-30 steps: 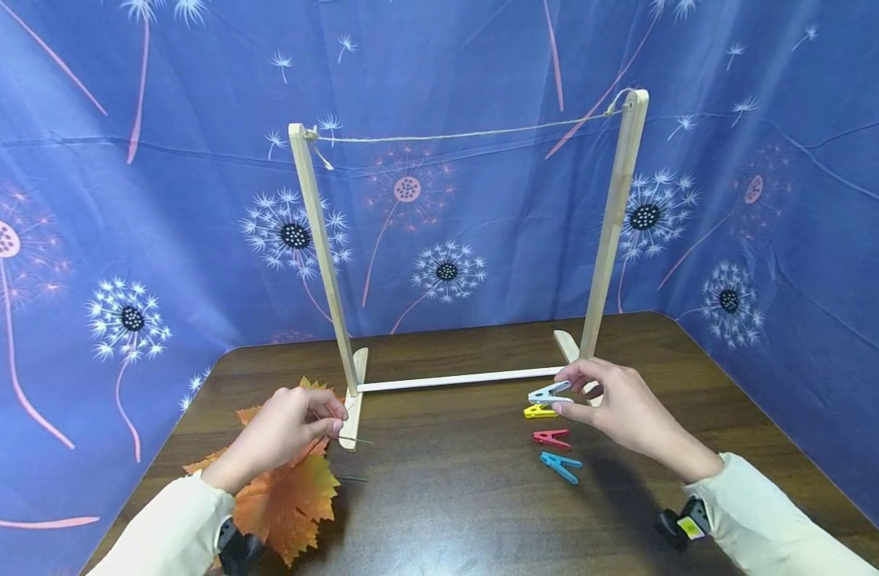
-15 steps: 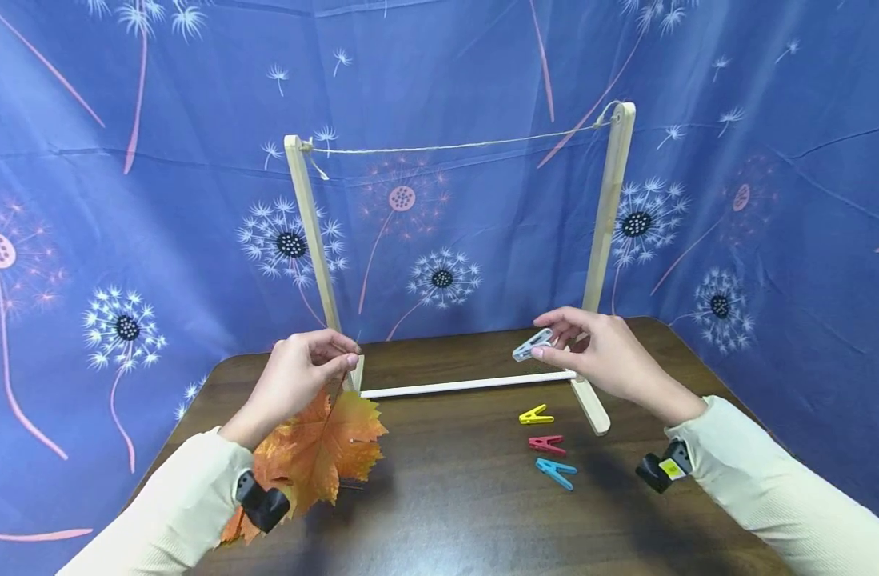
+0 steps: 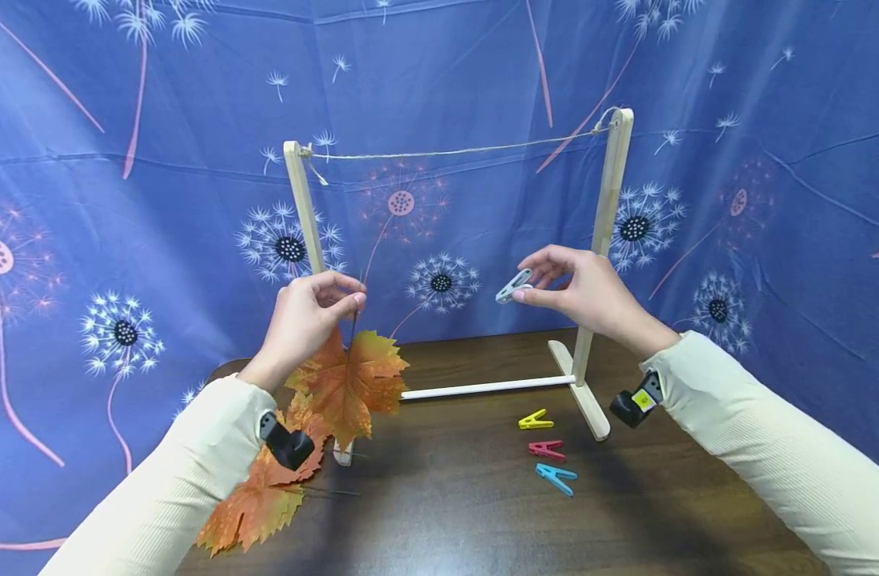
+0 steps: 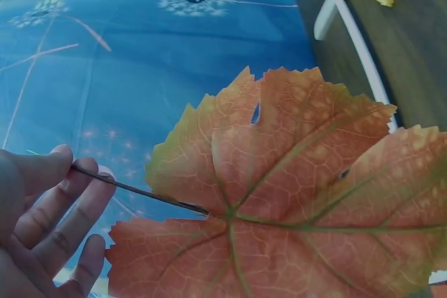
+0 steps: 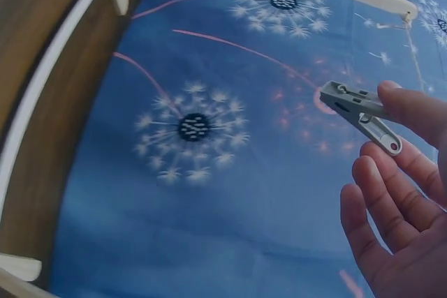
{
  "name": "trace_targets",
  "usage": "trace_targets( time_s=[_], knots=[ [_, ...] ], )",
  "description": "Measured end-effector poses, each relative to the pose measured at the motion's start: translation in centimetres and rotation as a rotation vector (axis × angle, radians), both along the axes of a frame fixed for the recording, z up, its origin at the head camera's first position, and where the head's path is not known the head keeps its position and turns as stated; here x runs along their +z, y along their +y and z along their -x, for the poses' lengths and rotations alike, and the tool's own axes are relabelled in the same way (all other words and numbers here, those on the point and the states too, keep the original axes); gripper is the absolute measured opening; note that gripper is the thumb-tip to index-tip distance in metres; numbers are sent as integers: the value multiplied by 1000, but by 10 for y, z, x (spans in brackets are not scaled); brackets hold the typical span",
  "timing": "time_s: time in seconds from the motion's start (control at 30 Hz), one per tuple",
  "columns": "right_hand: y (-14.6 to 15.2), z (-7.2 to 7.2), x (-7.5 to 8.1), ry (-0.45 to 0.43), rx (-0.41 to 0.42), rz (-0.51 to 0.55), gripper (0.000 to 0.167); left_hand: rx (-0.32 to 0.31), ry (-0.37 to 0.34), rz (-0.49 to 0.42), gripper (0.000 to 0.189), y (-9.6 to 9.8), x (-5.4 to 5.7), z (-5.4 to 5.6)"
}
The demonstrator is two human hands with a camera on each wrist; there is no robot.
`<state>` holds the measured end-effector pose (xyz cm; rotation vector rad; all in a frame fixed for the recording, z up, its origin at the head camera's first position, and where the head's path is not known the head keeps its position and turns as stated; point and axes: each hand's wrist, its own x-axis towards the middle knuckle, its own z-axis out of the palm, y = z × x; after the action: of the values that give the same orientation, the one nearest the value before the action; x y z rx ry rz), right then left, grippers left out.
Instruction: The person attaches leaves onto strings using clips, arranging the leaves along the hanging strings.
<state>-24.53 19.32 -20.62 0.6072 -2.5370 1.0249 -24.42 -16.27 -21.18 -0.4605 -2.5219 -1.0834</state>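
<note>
Currently, left hand (image 3: 305,316): thumb and fingertips nipped together on a thin stem (image 3: 354,324); in the left wrist view the other fingers lie loosely bent, holding nothing.
Orange leaf (image 3: 356,380): hanging blade-down from that pinch, left of centre, in front of the frame's left post.
Leaf handling: likely very light and floppy at the lobes, with a stiffer, wiry stem; the serrated edges may crease, so the stem seems the best hold.
Right hand (image 3: 576,288): thumb on one arm of a peg, a finger on the other, remaining fingers curved and free.
Grey peg (image 3: 514,286): raised in front of the right post, below the string, biting end towards the left; its tips look closed.
Peg handling: probably light, hard and rather slick plastic with some spring; best held at the rear of both arms, as here.
Other pegs: yellow peg (image 3: 536,420), red peg (image 3: 547,450) and blue peg (image 3: 557,478), in a row from far to near on the table (image 3: 468,520), right of centre.
Spare leaves (image 3: 255,508): lying near left, overlapping, partly behind the left arm.
Wooden frame (image 3: 606,200): far side, a string (image 3: 446,150) tied between its posts.
</note>
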Motion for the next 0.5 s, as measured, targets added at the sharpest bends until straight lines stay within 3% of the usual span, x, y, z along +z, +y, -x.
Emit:
trace_targets(
  time_s=[0.23, 0.5],
  knots=[
    [-23, 17, 33, 59, 4, 35, 37, 38, 78, -24, 16, 12, 16, 18],
    [-52, 32, 74, 92, 31, 69, 37, 71, 149, -112, 18, 27, 34, 37]
  ],
)
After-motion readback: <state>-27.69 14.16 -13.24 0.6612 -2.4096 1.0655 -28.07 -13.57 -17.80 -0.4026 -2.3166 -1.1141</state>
